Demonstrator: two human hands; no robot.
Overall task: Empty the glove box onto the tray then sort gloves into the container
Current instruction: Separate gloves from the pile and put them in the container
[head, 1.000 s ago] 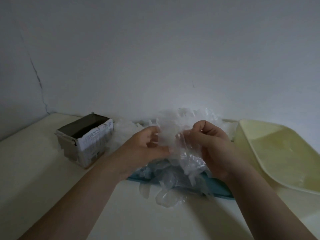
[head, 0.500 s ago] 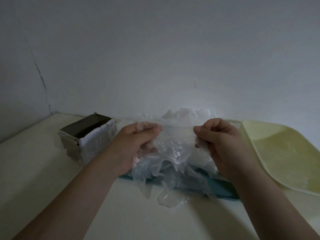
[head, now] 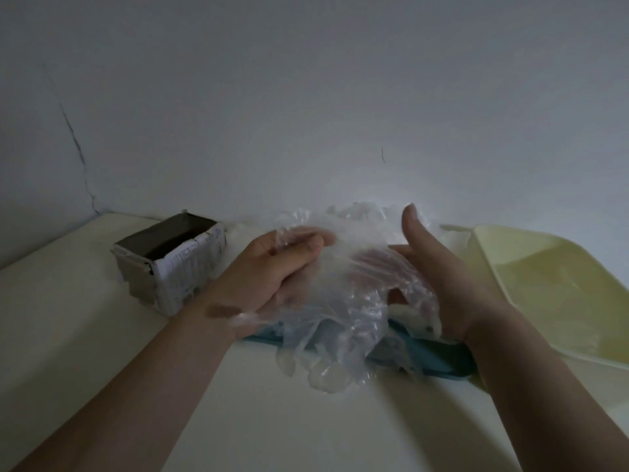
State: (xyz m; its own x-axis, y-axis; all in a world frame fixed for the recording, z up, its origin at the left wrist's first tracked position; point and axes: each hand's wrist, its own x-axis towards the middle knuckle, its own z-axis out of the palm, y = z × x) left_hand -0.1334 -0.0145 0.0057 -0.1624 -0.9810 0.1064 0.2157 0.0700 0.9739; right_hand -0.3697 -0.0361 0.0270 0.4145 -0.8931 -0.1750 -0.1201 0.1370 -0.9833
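Sorting step; glove box, table's far left, looks emptied. Your left hand pinches a clear glove above the mid-table tray; your right hand, fingers straight, rests against it. Next: free it from the pile, carry to the container at the right edge.

Glove box sits left of the tray; gloves seemingly heaped on it; container right.

Clear gloves (crumpled) heaped on tray
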